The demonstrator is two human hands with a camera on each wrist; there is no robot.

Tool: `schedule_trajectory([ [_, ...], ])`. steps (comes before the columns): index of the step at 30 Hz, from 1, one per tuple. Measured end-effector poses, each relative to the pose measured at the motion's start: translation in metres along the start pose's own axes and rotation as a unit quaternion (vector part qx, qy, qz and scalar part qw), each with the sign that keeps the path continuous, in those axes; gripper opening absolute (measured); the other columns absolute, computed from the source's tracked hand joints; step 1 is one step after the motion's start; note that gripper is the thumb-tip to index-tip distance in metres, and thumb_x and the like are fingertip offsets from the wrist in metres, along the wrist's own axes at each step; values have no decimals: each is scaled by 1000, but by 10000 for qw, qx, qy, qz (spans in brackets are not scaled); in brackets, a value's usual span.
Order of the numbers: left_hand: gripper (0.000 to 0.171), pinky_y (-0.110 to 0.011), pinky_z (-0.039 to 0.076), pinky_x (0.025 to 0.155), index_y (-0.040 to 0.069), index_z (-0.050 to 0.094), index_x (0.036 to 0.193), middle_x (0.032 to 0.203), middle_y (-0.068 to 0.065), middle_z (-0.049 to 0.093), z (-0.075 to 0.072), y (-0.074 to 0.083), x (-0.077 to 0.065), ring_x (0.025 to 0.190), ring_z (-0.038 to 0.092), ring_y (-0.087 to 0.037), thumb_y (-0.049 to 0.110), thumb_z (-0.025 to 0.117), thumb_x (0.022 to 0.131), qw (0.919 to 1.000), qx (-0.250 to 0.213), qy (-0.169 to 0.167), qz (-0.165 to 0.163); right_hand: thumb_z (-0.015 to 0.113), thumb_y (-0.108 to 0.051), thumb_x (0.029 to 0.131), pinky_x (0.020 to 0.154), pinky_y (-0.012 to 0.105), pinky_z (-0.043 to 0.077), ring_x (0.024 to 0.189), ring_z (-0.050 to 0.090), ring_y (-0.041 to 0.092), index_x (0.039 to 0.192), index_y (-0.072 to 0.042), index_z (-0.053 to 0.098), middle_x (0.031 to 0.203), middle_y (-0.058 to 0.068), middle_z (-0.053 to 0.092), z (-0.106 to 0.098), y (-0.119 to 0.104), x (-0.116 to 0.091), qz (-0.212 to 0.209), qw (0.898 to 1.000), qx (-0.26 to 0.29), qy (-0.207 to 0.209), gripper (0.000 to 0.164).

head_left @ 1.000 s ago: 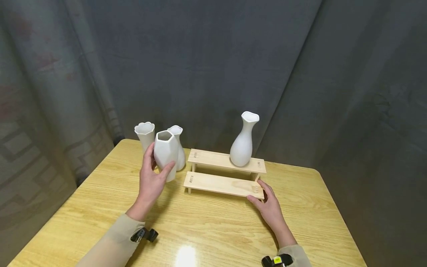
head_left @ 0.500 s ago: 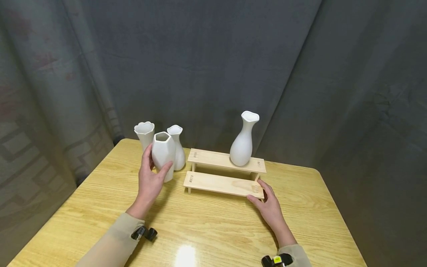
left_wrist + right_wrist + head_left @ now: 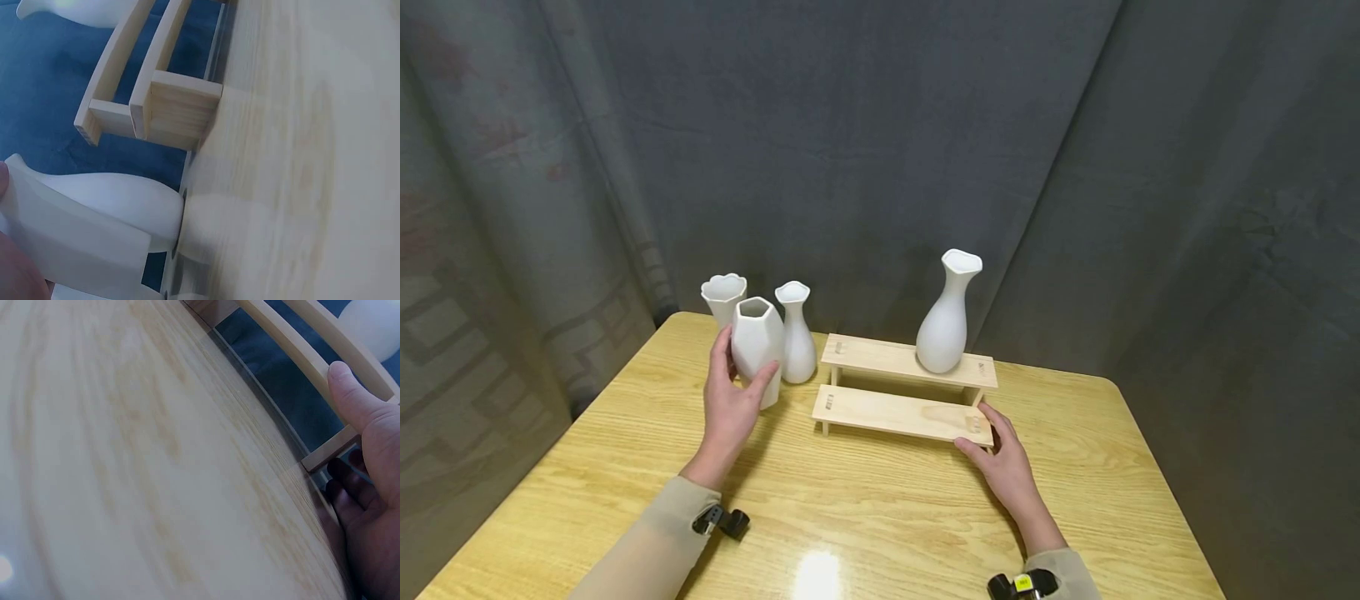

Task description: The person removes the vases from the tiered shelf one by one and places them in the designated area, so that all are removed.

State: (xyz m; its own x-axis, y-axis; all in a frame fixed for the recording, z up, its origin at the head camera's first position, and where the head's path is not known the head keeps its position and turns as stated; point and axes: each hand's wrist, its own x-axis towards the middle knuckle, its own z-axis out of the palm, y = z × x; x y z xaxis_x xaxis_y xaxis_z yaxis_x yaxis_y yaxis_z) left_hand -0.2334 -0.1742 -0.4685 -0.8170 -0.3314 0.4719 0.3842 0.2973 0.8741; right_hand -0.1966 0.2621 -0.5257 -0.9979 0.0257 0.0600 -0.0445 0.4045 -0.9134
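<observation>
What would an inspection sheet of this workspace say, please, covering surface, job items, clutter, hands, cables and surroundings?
Surface: wood-grained table, bright glare toward the near side.
Job items: two-tier wooden stand; bulbous white vase upright on its upper tier, right of centre; slim-necked white vase upright left of the stand; scalloped-rim vase farther left, partly hidden; faceted vase in front of it.
Clutter: nothing seen.
Left hand: grips the faceted vase; contact between vase and table unclear.
Right hand: grips the right end of the stand's lower tier.
Cables: nothing seen.
Surroundings: dark grey curtains behind and at both sides.
</observation>
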Motion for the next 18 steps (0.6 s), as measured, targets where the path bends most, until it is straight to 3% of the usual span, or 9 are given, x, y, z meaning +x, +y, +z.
schedule_trajectory([
  [10,92,-59,42,119,14,32,172,166,-16,47,-5,-7,3,147,51,-36,6,86,97,9998,108,81,-134,86,-39,98,127,49,34,160,36,34,172,-17,37,174,10,33,0,0,0,-37,10000,18,-15,91],
  [18,91,-58,41,121,12,33,171,167,-17,46,-8,-14,5,148,50,-37,6,86,97,9997,203,159,-54,86,-38,99,126,47,34,159,38,33,172,-18,37,174,9,32,-1,-1,-1,-10,10000,-4,-17,91],
])
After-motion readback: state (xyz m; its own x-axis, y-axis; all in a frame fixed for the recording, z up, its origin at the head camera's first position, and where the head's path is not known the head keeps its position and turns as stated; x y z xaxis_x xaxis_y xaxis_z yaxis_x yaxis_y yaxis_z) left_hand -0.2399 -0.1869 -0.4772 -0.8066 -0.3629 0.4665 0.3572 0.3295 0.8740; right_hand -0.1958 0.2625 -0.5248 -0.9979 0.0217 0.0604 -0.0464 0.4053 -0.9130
